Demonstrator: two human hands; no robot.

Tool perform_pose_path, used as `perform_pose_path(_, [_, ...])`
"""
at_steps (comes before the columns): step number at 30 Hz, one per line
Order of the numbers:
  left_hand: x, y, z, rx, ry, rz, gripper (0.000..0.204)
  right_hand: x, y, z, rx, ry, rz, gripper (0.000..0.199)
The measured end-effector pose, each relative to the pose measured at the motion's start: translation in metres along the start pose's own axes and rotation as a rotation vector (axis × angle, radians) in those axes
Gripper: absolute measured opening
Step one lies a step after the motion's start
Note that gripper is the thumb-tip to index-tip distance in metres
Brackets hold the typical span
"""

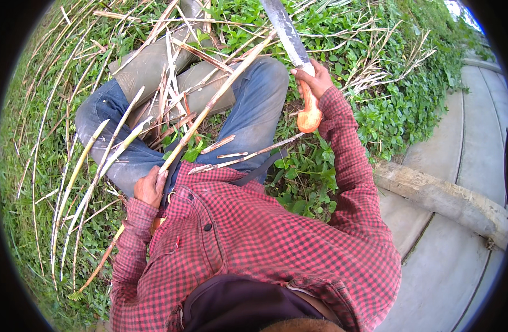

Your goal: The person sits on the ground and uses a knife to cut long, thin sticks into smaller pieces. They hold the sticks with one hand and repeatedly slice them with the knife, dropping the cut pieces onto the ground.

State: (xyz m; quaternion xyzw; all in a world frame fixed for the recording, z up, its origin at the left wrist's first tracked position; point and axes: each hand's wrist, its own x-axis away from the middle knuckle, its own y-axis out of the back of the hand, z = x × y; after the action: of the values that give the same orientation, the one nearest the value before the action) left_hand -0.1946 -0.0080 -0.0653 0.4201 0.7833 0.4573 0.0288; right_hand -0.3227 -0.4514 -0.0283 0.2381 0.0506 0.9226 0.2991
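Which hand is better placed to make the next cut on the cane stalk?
Right. The right hand grips the machete, its blade beside the cane stalk; the left hand only holds the stalk's lower end.

The machete blade (285, 30) is running off the top edge, its tip out of view. The right hand (315, 79) is covering the upper part of the wooden handle (309, 113). The left hand (150, 187) is hiding the lower end of the cane stalk (215, 99). The rubber boots (154, 63) are lying partly concealed under dry stalks (171, 72).
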Motion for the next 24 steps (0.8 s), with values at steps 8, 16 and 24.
perform_pose_path(8, [-0.005, 0.000, 0.002, -0.070, -0.025, -0.015, 0.022, 0.000, 0.015, 0.000, -0.107, 0.014, -0.010, 0.036])
perform_pose_path(16, [-0.001, -0.011, 0.002, -0.171, -0.054, -0.107, 0.021, 0.016, -0.026, 0.005, 0.046, -0.032, 0.235, 0.050])
perform_pose_path(24, [0.002, -0.018, -0.001, -0.231, -0.061, -0.179, 0.022, -0.030, 0.035, 0.035, -0.025, 0.146, -0.161, 0.034])
